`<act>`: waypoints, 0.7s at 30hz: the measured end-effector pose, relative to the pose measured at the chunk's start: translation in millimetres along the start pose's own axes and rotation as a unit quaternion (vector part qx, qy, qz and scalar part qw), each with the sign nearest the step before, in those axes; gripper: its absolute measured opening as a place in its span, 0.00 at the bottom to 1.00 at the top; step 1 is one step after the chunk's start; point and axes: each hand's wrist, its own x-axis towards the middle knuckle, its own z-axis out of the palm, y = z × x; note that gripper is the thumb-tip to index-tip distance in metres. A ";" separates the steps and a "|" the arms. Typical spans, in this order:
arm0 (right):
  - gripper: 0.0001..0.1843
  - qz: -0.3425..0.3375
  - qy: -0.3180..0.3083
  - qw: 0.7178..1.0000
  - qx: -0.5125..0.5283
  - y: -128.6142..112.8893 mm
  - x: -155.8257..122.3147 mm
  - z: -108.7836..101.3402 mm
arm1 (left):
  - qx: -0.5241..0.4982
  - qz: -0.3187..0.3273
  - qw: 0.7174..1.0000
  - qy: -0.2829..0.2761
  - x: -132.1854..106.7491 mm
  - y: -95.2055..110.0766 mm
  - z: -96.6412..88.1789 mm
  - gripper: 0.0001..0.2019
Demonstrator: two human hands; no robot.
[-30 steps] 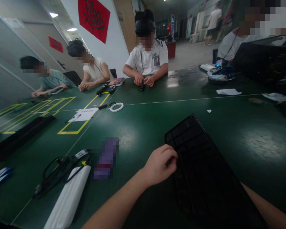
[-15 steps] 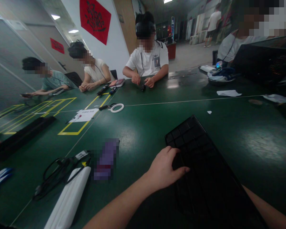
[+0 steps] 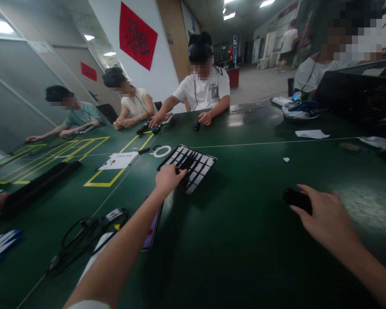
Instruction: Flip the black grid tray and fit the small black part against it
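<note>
My left hand (image 3: pixel 169 178) is stretched far forward and grips the near edge of a black grid tray (image 3: pixel 193 165) with pale cells. The tray is tilted over the green table (image 3: pixel 244 240) and throws a shadow beneath it. My right hand (image 3: pixel 324 219) is out at the right, thumb and fingers closed around a small black object (image 3: pixel 295 199) low over the table. A phone (image 3: pixel 152 229) lies partly hidden under my left forearm.
Black cables (image 3: pixel 83 236) lie at the near left, a long black bar (image 3: pixel 38 186) further left. A white tape ring (image 3: pixel 162 151) and a paper sheet (image 3: pixel 119 160) lie beyond the tray. Several people sit opposite. A dark laptop (image 3: pixel 357 96) stands at the far right.
The black tray has gone from close in front of me to the middle of the table, carried by my outstretched left hand. My right hand has come into view holding the small black object.
</note>
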 end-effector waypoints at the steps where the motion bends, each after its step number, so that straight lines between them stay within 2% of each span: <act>1: 0.30 -0.004 -0.006 1.000 -0.020 3.0 -1.3 2.6 | 0.008 -0.016 1.000 -0.003 10.1 -7.3 2.7 0.24; 4: 0.30 -0.023 -0.019 0.999 -0.041 6.8 -3.9 9.1 | 0.018 -0.042 0.999 -0.019 28.1 -20.2 11.3 0.24; 7: 0.32 -0.031 -0.013 0.998 -0.057 6.5 -3.5 9.5 | 0.019 -0.046 0.998 -0.043 35.1 -24.0 17.0 0.26; 10: 0.34 -0.019 -0.015 0.998 -0.057 7.4 -2.8 7.5 | 0.013 -0.038 0.997 -0.072 39.5 -22.8 16.1 0.23; 13: 0.31 0.000 -0.040 0.999 0.006 6.5 -3.9 7.3 | -0.004 -0.027 0.995 -0.093 37.2 -13.6 10.1 0.19; 16: 0.26 0.017 -0.058 0.992 0.115 -4.8 -6.3 7.0 | -0.037 0.002 0.995 -0.088 15.4 10.1 5.0 0.19; 19: 0.24 0.032 -0.092 0.968 0.231 -26.0 -10.7 3.8 | -0.100 0.068 0.989 -0.082 -29.6 46.3 3.0 0.21; 20: 0.23 0.033 -0.108 0.959 0.259 -33.2 -12.8 2.4 | -0.136 0.101 0.982 -0.086 -47.4 59.1 2.6 0.22; 21: 0.23 0.032 -0.118 0.954 0.274 -39.5 -15.2 1.1 | -0.221 0.141 0.961 -0.090 -65.2 71.2 2.0 0.23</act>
